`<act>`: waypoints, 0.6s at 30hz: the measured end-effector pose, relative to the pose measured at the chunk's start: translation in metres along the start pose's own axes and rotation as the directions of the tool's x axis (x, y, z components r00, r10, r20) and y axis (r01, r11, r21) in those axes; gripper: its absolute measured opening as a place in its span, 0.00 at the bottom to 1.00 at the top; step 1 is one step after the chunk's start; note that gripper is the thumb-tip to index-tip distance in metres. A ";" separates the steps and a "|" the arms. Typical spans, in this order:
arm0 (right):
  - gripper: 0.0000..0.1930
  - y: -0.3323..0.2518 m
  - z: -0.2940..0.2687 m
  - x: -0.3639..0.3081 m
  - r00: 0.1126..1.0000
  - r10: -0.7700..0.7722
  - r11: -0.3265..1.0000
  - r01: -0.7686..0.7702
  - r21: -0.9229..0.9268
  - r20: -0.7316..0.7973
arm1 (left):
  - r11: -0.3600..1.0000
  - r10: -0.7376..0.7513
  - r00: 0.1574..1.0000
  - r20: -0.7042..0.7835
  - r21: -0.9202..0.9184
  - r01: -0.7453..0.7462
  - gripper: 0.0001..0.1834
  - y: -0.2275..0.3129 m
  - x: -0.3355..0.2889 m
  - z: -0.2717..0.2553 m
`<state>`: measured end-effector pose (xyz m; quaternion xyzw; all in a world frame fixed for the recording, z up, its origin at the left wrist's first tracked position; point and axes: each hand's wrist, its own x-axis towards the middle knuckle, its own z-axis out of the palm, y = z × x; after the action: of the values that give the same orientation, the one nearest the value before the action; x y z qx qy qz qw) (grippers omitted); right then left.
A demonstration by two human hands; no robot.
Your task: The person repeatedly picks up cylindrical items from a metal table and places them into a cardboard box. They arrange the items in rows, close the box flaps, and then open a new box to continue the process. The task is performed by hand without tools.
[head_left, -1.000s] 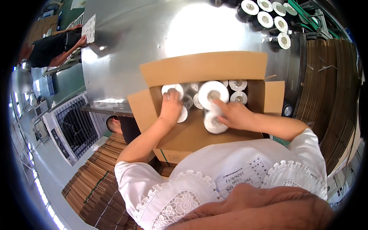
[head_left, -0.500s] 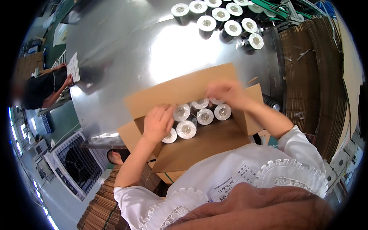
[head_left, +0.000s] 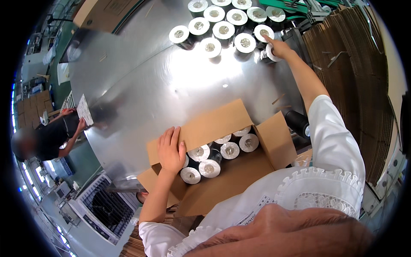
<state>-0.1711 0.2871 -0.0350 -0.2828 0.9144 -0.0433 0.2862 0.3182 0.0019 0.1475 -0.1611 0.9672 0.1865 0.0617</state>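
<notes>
My left hand (head_left: 170, 153) lies with its fingers stretched out on the far flap of an open cardboard box (head_left: 227, 182), at the flap's left end. Inside the box, several black rolls with white ends (head_left: 209, 168) stand along its far and left sides. My right hand (head_left: 279, 48) reaches far right, to a group of similar rolls (head_left: 224, 30) standing on the metal table. Its index finger is extended onto the top of one roll (head_left: 262, 31). Another roll (head_left: 271, 53) is partly covered by that hand; my other fingers are partly hidden.
A shiny metal table (head_left: 128, 94) spreads ahead. Stacks of flattened cardboard (head_left: 342, 81) stand at the right, near a dark roll lying on its side (head_left: 297, 124). Another carton (head_left: 105, 15) sits far left. A person (head_left: 51, 137) holds a white sheet at the left.
My right hand has left the box and stretched away to the rolls at the far right. My left hand has moved from the rolls onto the flap. The view has shifted.
</notes>
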 end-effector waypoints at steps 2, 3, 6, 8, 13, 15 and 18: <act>0.40 0.003 0.005 0.004 0.998 0.026 1.000 -0.026 -0.002 -0.050 | 0.999 -0.027 0.993 0.116 -0.042 0.032 0.23 0.001 0.011 -0.006; 0.40 0.006 0.008 0.005 0.996 0.044 0.999 -0.044 -0.001 -0.075 | 0.997 -0.036 0.984 0.176 -0.060 0.047 0.21 0.001 0.018 -0.009; 0.38 0.000 0.019 -0.021 0.997 0.022 0.997 -0.016 0.079 -0.080 | 0.987 -0.037 0.997 0.070 -0.157 0.048 0.21 -0.002 0.073 -0.001; 0.38 -0.002 0.041 -0.048 0.996 0.019 0.993 -0.009 0.120 -0.082 | 0.982 0.127 0.992 -0.027 -0.135 -0.129 0.20 0.024 0.131 0.000; 0.35 -0.018 0.090 -0.111 0.996 0.024 0.986 -0.009 0.168 -0.088 | 0.938 0.318 0.940 -0.127 -0.105 -0.331 0.23 0.059 0.276 0.079; 0.34 -0.030 0.086 -0.113 0.995 0.037 0.989 -0.024 0.146 -0.088 | 0.945 0.326 0.928 -0.183 0.027 -0.327 0.24 0.076 0.326 0.113; 0.32 -0.028 0.088 -0.106 0.995 0.028 0.990 -0.014 0.141 -0.097 | 0.971 0.184 0.981 -0.066 0.168 -0.171 0.29 0.113 0.379 0.139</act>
<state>-0.0377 0.3289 -0.0486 -0.2496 0.9251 -0.1184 0.2605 -0.0678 0.0450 -0.0106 -0.0758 0.9914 0.1054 0.0186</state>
